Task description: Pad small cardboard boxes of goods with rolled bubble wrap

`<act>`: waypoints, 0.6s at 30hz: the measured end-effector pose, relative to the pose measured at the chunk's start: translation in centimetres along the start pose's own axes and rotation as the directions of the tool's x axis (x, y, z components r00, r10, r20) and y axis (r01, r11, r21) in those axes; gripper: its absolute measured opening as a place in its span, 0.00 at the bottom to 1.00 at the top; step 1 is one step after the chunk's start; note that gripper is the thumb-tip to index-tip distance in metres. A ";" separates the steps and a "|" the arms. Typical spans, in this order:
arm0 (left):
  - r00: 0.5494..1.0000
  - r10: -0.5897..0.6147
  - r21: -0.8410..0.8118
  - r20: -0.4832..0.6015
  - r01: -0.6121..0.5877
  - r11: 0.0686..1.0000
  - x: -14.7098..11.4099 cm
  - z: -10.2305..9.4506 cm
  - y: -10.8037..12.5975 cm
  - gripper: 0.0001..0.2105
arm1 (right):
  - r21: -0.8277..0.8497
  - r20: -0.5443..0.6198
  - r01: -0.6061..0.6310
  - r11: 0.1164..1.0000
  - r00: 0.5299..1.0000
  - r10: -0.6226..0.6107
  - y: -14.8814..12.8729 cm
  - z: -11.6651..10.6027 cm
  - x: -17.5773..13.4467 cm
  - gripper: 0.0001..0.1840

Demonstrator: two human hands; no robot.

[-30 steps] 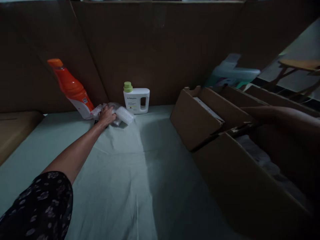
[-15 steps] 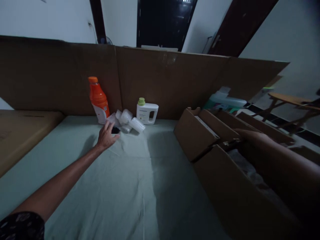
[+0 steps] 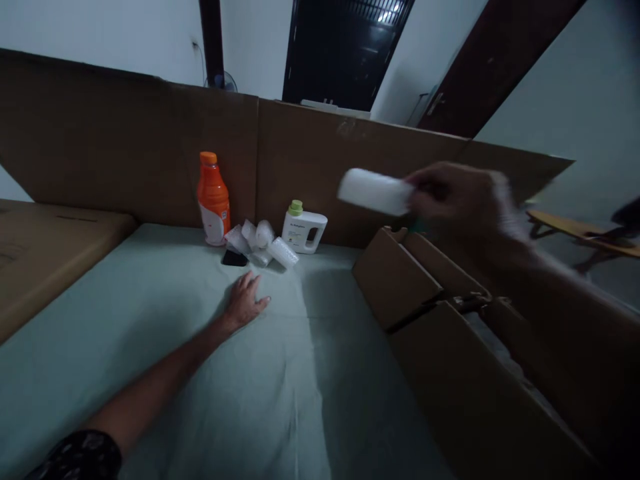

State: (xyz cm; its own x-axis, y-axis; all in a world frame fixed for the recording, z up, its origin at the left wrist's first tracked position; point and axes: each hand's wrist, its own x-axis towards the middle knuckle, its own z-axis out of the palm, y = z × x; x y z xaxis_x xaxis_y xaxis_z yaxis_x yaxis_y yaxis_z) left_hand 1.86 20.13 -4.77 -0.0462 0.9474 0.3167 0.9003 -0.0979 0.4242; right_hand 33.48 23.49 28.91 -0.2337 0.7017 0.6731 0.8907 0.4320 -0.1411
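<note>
My right hand (image 3: pixel 453 193) is raised above the cardboard boxes, its fingers closed on one end of a white oblong item (image 3: pixel 374 191). Motion blur hides what kind of thing it is. On the pale green cloth (image 3: pixel 260 373), my left hand (image 3: pixel 245 301) lies with fingers spread and nothing in it. Just beyond its fingertips are a flat black object (image 3: pixel 234 259), like a phone, and several bubble-wrapped rolls (image 3: pixel 284 253). Behind these stand an orange bottle (image 3: pixel 214 200) and a white jug with a green cap (image 3: pixel 304 230).
Open cardboard boxes (image 3: pixel 400 283) line the right side, partly covered by my right arm. A cardboard panel (image 3: pixel 310 157) closes off the back. A large flat carton (image 3: pixel 60 247) lies at the left. A wooden stool or table (image 3: pixel 575 225) stands beyond at the right.
My right hand has come up out of the boxes with the white oblong item. My left hand has drawn back from the bubble-wrapped rolls and black object. The view has shifted slightly.
</note>
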 end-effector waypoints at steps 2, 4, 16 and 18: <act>1.000 0.007 0.007 -0.011 -0.007 1.000 -0.4 0.7 0.3 0.31 | 0.095 0.081 0.103 0.990 0.991 -0.110 -4.9 4.6 0.9 0.12; 1.000 0.015 0.021 -0.020 -0.014 1.000 -0.7 1.0 0.4 0.32 | 0.093 0.159 0.142 0.985 0.975 -0.156 -9.0 9.8 2.0 0.14; 0.999 0.034 0.061 0.007 -0.035 0.998 -0.7 -0.2 0.6 0.32 | 0.196 0.472 0.284 0.939 0.812 -0.344 -12.2 16.0 -2.8 0.14; 0.998 0.057 0.028 0.021 -0.058 0.998 -1.2 -1.0 0.9 0.31 | 0.149 0.475 0.314 0.938 0.809 -0.347 -8.9 11.2 -5.6 0.13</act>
State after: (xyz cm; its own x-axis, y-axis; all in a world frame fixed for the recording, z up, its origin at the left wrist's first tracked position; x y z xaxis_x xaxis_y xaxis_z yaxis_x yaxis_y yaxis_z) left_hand 2.29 18.58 -3.92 0.0142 0.9465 0.3225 0.9133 -0.1436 0.3811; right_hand 22.49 22.12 18.24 -0.6829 0.6870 0.2485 0.7037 0.7099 -0.0287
